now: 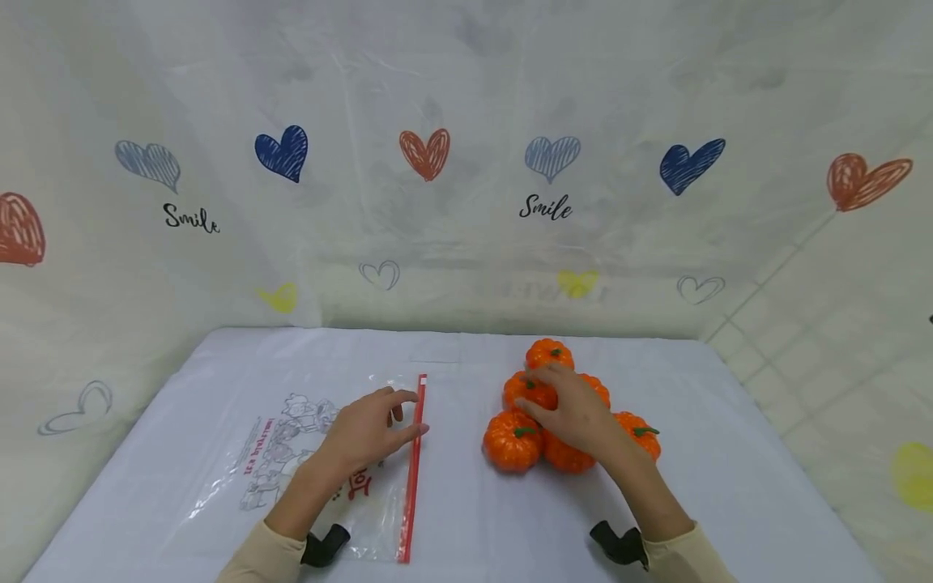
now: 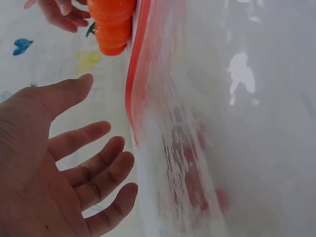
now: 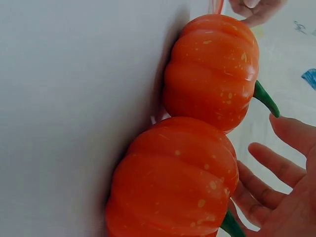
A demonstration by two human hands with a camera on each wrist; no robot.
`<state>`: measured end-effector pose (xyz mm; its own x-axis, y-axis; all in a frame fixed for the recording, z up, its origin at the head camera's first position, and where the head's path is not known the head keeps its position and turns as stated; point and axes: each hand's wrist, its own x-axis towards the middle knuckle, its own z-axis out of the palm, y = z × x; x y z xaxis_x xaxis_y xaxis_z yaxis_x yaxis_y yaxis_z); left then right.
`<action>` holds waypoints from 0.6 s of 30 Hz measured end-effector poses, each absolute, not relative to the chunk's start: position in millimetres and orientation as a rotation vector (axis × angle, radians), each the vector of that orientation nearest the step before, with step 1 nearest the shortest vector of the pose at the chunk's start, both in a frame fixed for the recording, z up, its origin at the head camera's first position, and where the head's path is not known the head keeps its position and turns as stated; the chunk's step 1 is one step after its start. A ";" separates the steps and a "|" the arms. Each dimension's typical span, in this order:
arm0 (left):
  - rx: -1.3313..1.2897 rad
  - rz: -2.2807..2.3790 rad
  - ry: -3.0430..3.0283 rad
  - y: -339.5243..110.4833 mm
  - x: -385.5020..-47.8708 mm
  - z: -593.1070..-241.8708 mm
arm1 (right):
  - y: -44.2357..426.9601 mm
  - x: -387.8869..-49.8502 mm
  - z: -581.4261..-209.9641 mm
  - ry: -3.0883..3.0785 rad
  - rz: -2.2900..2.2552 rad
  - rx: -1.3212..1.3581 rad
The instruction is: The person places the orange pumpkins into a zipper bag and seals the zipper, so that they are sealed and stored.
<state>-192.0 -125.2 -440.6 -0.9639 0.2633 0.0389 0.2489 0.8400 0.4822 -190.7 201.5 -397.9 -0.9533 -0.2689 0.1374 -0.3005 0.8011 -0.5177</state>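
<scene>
A clear plastic zip bag [image 1: 379, 518] with a red closure strip [image 1: 414, 478] and printed drawings lies flat on the table's left half. Over it hovers my left hand [image 1: 364, 429], fingers spread near the strip; in the left wrist view the hand [image 2: 74, 163] holds nothing. Several small orange pumpkins with green stems, such as the front-left pumpkin [image 1: 513, 442], are clustered right of centre. My right hand [image 1: 576, 409] reaches over the cluster, fingers by a pumpkin [image 1: 525, 390]. Its fingers look loosely spread in the right wrist view; whether they touch a pumpkin I cannot tell.
A white cloth covers the table [image 1: 729, 486]. Behind it hangs a pale backdrop [image 1: 481, 81] printed with hearts and "Smile" lettering. A rear pumpkin [image 1: 550, 354] sits near the table's back edge, and another pumpkin [image 1: 640, 436] lies right of my right forearm.
</scene>
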 end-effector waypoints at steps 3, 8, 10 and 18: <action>0.435 0.788 2.950 -125.9 -190.8 -441.3 | 203.1 -189.5 -399.3 -2.942 0.843 0.460; 0.472 0.841 2.867 -128.3 -190.8 -446.4 | 205.2 -186.5 -402.1 -2.939 0.867 0.496; 0.493 0.865 2.830 -129.0 -191.1 -448.5 | 206.2 -185.1 -402.9 -2.940 0.882 0.505; 0.558 0.912 2.764 -129.1 -190.9 -452.8 | 209.7 -180.9 -403.0 -2.974 0.940 0.509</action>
<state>-190.9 -129.1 -452.8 -0.9138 0.4029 -0.0508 0.2936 0.7419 0.6028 -180.9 209.7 -403.0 -0.9480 -0.3085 0.0787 -0.2977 0.7712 -0.5627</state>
